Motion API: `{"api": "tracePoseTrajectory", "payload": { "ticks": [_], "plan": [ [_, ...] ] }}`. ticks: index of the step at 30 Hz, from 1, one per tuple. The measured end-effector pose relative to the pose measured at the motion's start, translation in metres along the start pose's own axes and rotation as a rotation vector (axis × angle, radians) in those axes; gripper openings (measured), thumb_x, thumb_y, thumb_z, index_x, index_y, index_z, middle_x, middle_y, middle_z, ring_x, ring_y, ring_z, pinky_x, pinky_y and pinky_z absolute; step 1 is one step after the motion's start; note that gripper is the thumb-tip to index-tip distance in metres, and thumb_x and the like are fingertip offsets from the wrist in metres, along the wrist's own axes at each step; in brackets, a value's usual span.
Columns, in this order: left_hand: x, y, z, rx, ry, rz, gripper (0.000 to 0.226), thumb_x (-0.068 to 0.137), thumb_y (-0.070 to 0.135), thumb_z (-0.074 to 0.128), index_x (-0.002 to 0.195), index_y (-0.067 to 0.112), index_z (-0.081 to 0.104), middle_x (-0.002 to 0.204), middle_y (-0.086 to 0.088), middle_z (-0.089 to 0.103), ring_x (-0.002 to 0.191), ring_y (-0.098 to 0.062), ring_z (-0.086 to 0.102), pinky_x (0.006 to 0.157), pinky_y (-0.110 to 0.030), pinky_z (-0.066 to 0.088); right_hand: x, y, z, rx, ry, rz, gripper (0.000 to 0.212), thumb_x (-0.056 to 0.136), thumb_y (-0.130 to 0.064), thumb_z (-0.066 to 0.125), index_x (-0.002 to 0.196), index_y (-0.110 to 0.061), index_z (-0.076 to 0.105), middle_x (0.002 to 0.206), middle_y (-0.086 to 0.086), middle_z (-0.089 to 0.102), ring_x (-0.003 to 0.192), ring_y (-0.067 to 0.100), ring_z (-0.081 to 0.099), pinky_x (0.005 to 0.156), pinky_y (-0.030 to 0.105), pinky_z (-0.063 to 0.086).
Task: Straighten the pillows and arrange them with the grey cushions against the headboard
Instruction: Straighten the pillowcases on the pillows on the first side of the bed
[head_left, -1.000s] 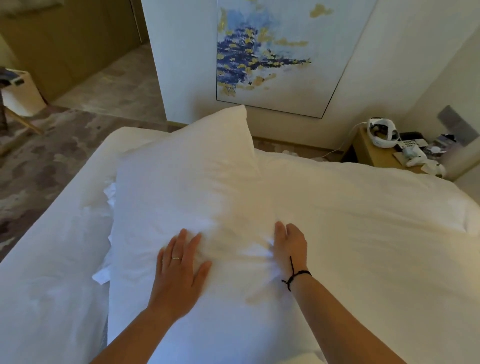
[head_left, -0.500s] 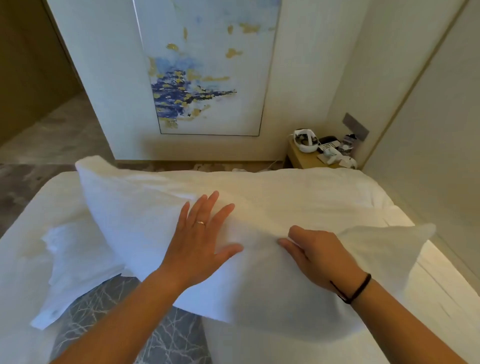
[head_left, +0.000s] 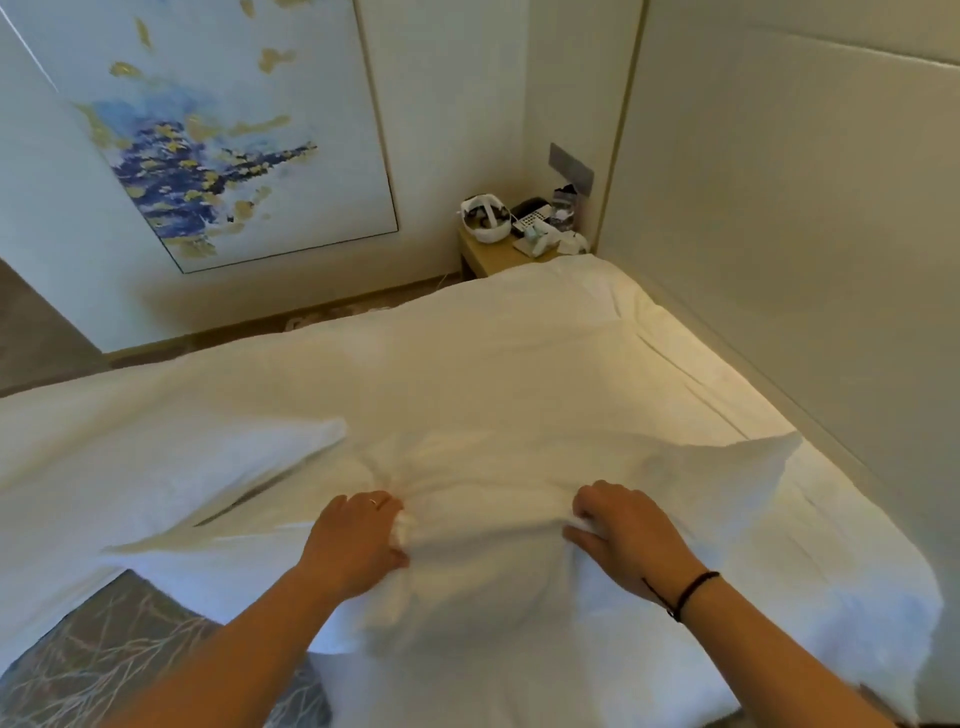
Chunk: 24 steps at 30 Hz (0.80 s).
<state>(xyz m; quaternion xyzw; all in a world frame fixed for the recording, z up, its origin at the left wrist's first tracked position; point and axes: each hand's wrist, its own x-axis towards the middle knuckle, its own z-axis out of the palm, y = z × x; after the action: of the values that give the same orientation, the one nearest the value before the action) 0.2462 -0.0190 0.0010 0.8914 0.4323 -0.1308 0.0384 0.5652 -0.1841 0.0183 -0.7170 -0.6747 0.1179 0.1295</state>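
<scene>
A large white pillow (head_left: 483, 499) lies across the bed in front of me, one corner pointing right toward the headboard (head_left: 779, 260). My left hand (head_left: 358, 540) is closed on a bunch of its cover, and my right hand (head_left: 623, 535) grips the fabric a little to the right. A second white pillow (head_left: 171, 467) lies to the left, partly under the first. A grey cushion (head_left: 119, 654) with a pale branch pattern shows at the bottom left, half hidden by the pillow and my left forearm.
White bedding (head_left: 467, 353) covers the bed. The padded headboard runs along the right. A wooden bedside table (head_left: 493, 254) with a headset, a phone and small items stands at the far corner. A blue and gold painting (head_left: 208, 156) hangs on the far wall.
My view has swung right toward the headboard. The pillow has moved right and lower on the bed. Both hands, flat on it before, now pinch its cover.
</scene>
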Motion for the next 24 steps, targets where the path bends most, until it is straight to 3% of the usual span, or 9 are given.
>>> {"api": "tracePoseTrajectory", "payload": {
  "ticks": [3,5,8,12,15,17,21,24],
  "plan": [
    [-0.002,0.001,0.002,0.002,0.036,-0.058,0.048,0.082,0.058,0.061,0.122,0.033,0.058,0.126,0.010,0.062,0.114,-0.017,0.058,0.096,-0.033,0.039,0.009,0.012,-0.003,-0.041,-0.115,-0.005,0.060,0.075,-0.068,0.062,0.123,-0.035,0.050,0.115,-0.010,0.059,0.099,0.020,0.058,0.083,0.032,0.042],
    [-0.009,0.001,-0.002,0.036,0.058,-0.079,0.030,0.089,0.050,0.055,0.112,0.033,0.060,0.113,0.009,0.066,0.103,-0.018,0.061,0.089,-0.033,0.039,0.015,0.015,-0.004,-0.083,-0.217,0.008,0.078,0.069,-0.070,0.064,0.136,-0.036,0.044,0.132,-0.011,0.054,0.116,0.018,0.053,0.100,0.034,0.036],
    [-0.015,0.002,-0.005,0.101,0.043,-0.058,0.014,0.094,0.034,0.046,0.101,0.030,0.057,0.101,0.006,0.066,0.094,-0.019,0.062,0.079,-0.033,0.035,0.024,0.016,-0.002,-0.144,-0.253,0.030,0.078,0.067,-0.069,0.065,0.135,-0.035,0.047,0.135,-0.012,0.052,0.121,0.015,0.050,0.110,0.038,0.027],
    [-0.015,0.001,-0.006,0.067,0.073,-0.061,0.015,0.095,0.029,0.043,0.103,0.027,0.056,0.097,0.004,0.067,0.086,-0.019,0.062,0.069,-0.030,0.031,0.025,0.016,0.013,-0.210,-0.194,0.081,0.065,0.077,-0.066,0.062,0.133,-0.037,0.050,0.134,-0.014,0.055,0.118,0.015,0.054,0.106,0.038,0.032],
    [-0.011,-0.003,0.001,0.013,0.143,-0.055,0.022,0.096,0.039,0.045,0.105,0.025,0.059,0.092,0.005,0.067,0.080,-0.017,0.061,0.066,-0.028,0.035,0.023,0.012,0.021,-0.225,-0.137,0.177,0.056,0.080,-0.065,0.059,0.129,-0.039,0.053,0.123,-0.015,0.060,0.106,0.017,0.059,0.088,0.031,0.040],
    [-0.008,-0.005,0.008,-0.110,0.208,-0.044,0.038,0.090,0.056,0.050,0.111,0.025,0.061,0.095,0.004,0.068,0.083,-0.018,0.063,0.070,-0.029,0.043,0.024,0.010,0.021,-0.168,-0.166,0.268,0.056,0.078,-0.067,0.059,0.126,-0.039,0.056,0.118,-0.013,0.061,0.103,0.019,0.061,0.084,0.031,0.046],
    [-0.008,-0.006,0.027,-0.143,0.212,-0.032,0.089,0.069,0.089,0.045,0.139,0.035,0.047,0.124,0.004,0.063,0.109,-0.022,0.061,0.095,-0.039,0.043,0.032,0.010,0.001,0.122,-0.330,0.386,0.084,0.056,-0.088,0.060,0.122,-0.037,0.060,0.112,-0.018,0.057,0.106,0.009,0.059,0.087,0.027,0.047],
    [-0.002,-0.005,0.038,-0.101,0.253,-0.048,0.094,0.065,0.088,0.051,0.141,0.033,0.048,0.127,0.001,0.063,0.110,-0.025,0.061,0.094,-0.043,0.042,0.040,0.011,-0.013,0.266,-0.416,0.384,0.096,0.047,-0.094,0.061,0.124,-0.035,0.060,0.116,-0.017,0.057,0.110,0.004,0.056,0.089,0.021,0.044]
  ]
}}
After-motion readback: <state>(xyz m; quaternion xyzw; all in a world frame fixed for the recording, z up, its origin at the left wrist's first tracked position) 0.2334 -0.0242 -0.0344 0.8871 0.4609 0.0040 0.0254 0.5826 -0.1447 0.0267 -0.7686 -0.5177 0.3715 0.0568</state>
